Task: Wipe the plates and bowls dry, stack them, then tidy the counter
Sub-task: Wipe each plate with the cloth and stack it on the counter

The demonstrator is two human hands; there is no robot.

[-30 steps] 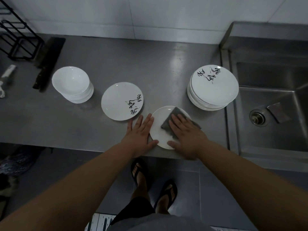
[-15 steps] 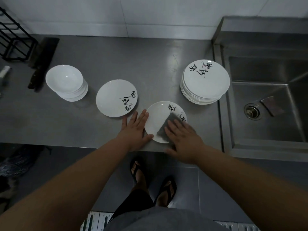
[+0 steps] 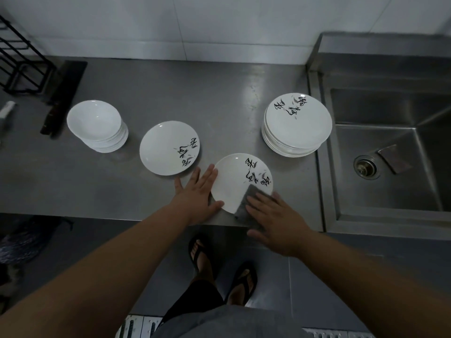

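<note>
Cloth [image 3: 243, 203] half hidden under flat right hand [image 3: 275, 223]; flat left hand [image 3: 197, 194] touches plate [image 3: 234, 178].

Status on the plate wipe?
Left hand flat, bracing plate rim. Right hand flat, pressing grey cloth on plate's near edge. Nothing blocking; plate stack sits apart.

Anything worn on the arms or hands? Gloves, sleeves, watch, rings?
Nothing worn. Left hand and right hand are bare: no gloves, no rings visible. Left forearm and right forearm are bare to the frame edge: no sleeves, watch or bands.
</note>
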